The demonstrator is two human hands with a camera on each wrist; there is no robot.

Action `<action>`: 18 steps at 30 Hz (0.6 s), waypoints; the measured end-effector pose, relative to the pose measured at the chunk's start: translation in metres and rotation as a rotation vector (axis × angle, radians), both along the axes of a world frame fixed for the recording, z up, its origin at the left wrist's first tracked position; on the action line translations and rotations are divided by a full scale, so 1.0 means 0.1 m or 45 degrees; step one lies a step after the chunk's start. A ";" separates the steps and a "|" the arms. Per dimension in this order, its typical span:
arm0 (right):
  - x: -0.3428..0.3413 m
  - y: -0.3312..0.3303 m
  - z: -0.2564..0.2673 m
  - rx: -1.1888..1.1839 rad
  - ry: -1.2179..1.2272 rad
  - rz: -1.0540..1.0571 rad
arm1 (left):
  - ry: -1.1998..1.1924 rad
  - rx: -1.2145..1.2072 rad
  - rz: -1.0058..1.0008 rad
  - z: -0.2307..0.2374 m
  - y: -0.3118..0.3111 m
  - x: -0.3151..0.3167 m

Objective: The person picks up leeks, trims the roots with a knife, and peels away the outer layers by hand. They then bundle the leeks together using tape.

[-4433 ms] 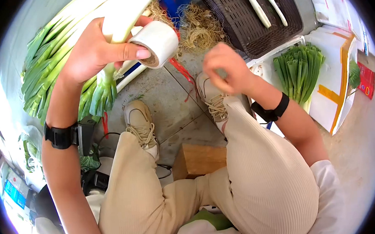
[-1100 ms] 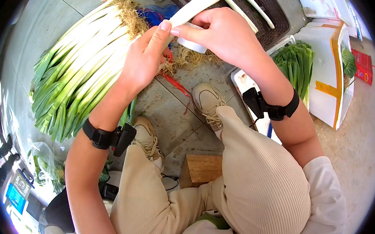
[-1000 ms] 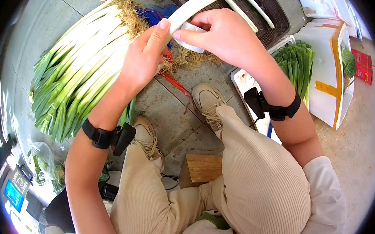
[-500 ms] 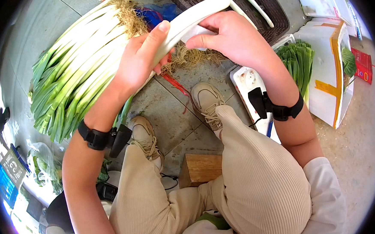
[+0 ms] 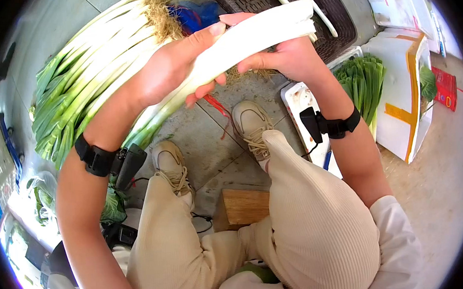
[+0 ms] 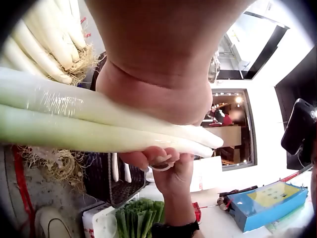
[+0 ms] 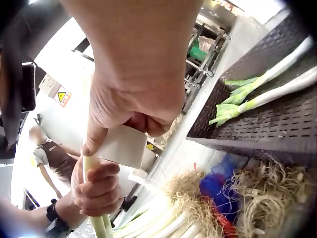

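Observation:
Two trimmed white leeks [image 5: 257,39] lie side by side, held up before me, with a shiny clear film around their shafts in the left wrist view. My left hand [image 5: 166,69] grips them around the shafts, thumb on top. Curled behind their cut ends is my right hand [image 5: 298,58], holding a wide roll of tape [image 7: 124,146] between thumb and fingers. In the head view the leeks hide this roll. A large pile of rooted leeks [image 5: 94,73] lies on the floor at the left.
A brown woven basket [image 5: 343,23] with two leeks stands ahead. Trimmed roots [image 7: 267,193] lie near it. At the right are a white tray [image 5: 298,100], a bundle of greens [image 5: 363,86] and a foam box [image 5: 398,92]. A wooden block [image 5: 246,206] sits between my feet.
The tape roll has passed from my left hand to my right. Over the last second the leeks have risen closer to the head camera, their cut ends shifting right.

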State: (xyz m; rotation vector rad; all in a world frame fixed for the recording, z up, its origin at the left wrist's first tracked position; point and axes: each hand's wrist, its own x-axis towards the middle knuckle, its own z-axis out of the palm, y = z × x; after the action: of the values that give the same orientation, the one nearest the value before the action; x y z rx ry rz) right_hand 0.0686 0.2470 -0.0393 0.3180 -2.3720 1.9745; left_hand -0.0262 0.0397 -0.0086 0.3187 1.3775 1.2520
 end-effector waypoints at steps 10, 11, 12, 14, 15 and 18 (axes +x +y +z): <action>0.04 -0.03 0.13 -0.088 -0.070 0.066 | -0.036 0.023 -0.261 0.01 -0.06 -0.13; 0.06 -0.06 0.14 -0.168 -0.086 0.032 | 0.000 -0.003 -0.269 0.01 -0.06 -0.13; 0.06 -0.08 0.15 -0.247 -0.102 -0.003 | 0.000 -0.002 -0.268 0.02 -0.06 -0.12; 0.06 -0.08 0.15 -0.142 -0.068 0.025 | 0.083 0.062 -0.154 0.00 -0.07 -0.08; 0.06 -0.08 0.14 -0.037 -0.035 0.052 | 0.083 0.063 -0.154 -0.07 -0.08 -0.09; 0.09 -0.08 0.09 -0.116 -0.201 -0.044 | 0.163 0.229 -0.050 -0.33 -0.13 -0.06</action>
State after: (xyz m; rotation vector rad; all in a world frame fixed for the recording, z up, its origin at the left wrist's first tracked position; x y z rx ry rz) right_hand 0.0772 0.2386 -0.0302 0.1209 -2.3478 2.1586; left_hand -0.0320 0.0268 -0.0421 0.5564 1.3623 1.3444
